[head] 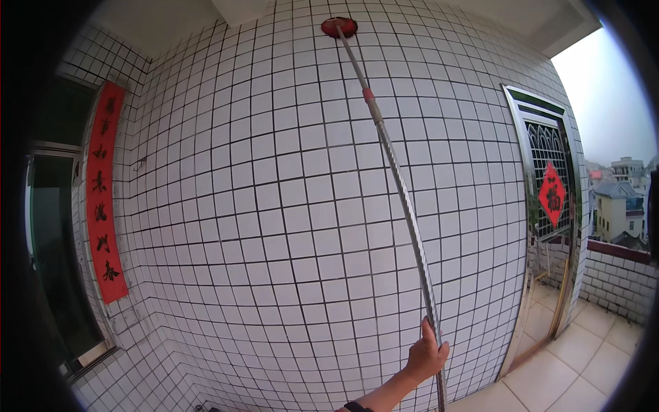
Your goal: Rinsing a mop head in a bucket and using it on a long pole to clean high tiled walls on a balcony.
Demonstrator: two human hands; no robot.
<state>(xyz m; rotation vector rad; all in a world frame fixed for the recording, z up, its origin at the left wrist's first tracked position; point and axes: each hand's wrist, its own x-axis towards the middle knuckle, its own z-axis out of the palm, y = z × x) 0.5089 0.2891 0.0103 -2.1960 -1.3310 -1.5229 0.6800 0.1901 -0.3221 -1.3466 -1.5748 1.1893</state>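
Observation:
My left hand [428, 352] is closed around the lower part of a long metal telescopic pole [405, 195], with a dark band on the wrist. The pole leans up and to the left across a wall of white tiles [247, 206] with dark joints. At its top end a round red brush or mop head [339, 27] lies against the wall high up, below the ceiling. A red collar [367, 93] marks the joint between the pole's sections. The pole's bottom end runs out of the picture. My right hand is out of view.
A red paper banner [106, 193] with black characters hangs at the left beside a dark window [54, 232]. At the right stands a metal-framed door [547, 216] with a red diamond-shaped paper. Beyond it are floor tiles [540, 371] and a low tiled parapet [618, 280].

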